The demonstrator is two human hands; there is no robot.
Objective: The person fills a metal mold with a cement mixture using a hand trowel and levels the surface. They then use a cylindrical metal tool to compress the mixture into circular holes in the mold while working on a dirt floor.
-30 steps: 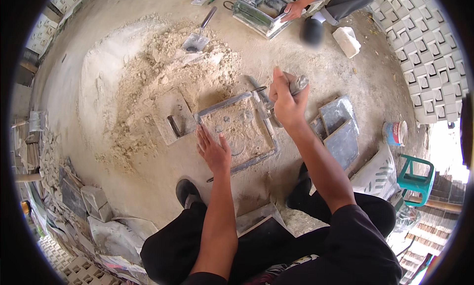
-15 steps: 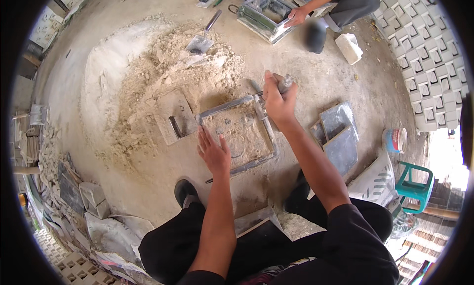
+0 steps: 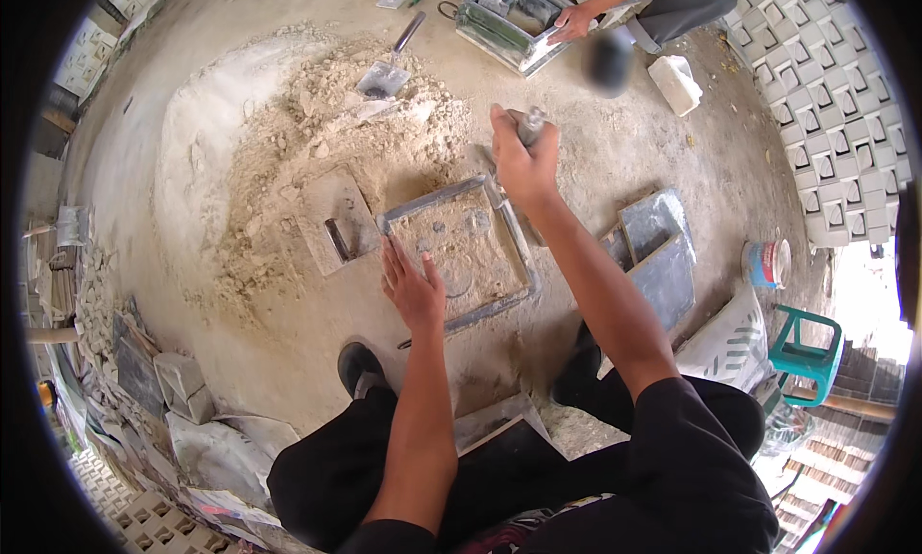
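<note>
A rectangular metal mould frame [image 3: 434,200] lies on the ground, holding pale, crumbly sandy mix with round marks in it. My left hand [image 3: 415,293] rests against the frame's left side with its fingers stretched out. Beyond the frame's far right corner, my right hand [image 3: 528,170] is closed around a tool with a rounded metal handle [image 3: 531,122]; the tool's working end is mostly hidden behind the hand. To the left of the frame lies a flat plate with a bar handle [image 3: 331,208].
A heap of sandy mix [image 3: 279,160] spreads at far left, with a trowel [image 3: 384,79] on it. A co-worker's hand [image 3: 574,22] touches another mould [image 3: 480,31]. Grey panels [image 3: 663,280], a bucket [image 3: 766,264] and a green stool [image 3: 807,362] stand right.
My right hand has moved a little left and away from me with the tool. My left hand stays at the frame's left side. The whole view has shifted slightly.
</note>
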